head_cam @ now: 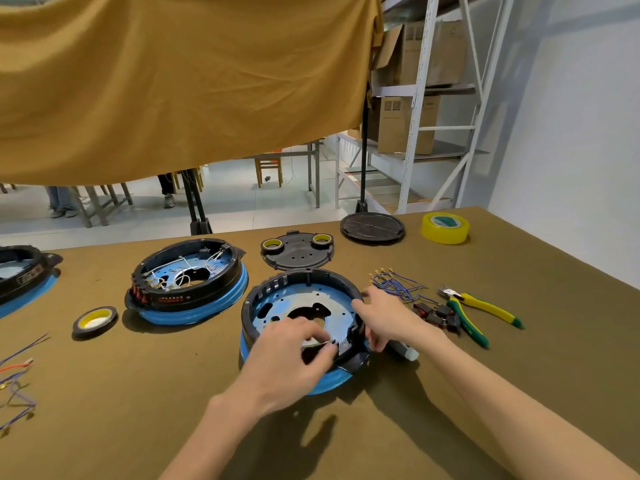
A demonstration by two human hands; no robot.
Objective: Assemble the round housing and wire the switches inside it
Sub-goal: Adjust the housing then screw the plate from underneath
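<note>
An olive-brown worktop [450, 393] fills the lower view, with a mustard cloth [173, 81] hung across the room behind it, a metal shelving rack [426, 98] loaded with cardboard boxes [405, 126] at right, and a pale floor with a wooden chair [269, 168] beyond. The round housing [298, 306], black-walled with a blue plate inside, lies in the middle of the worktop. The left hand [291, 355] reaches into its near side, fingers curled and pinching a small part I cannot identify; the right hand [388, 317] grips the housing's right rim with bent fingers. Just right of it lie the switches [440, 315], blue wires [394, 282] and yellow-green pliers [478, 311]. To the left sits a wired housing [187, 282] and a dark tape roll [94, 320]. Behind lie a black cover plate [298, 251], a round black lid [372, 227] and yellow tape [445, 227].
</note>
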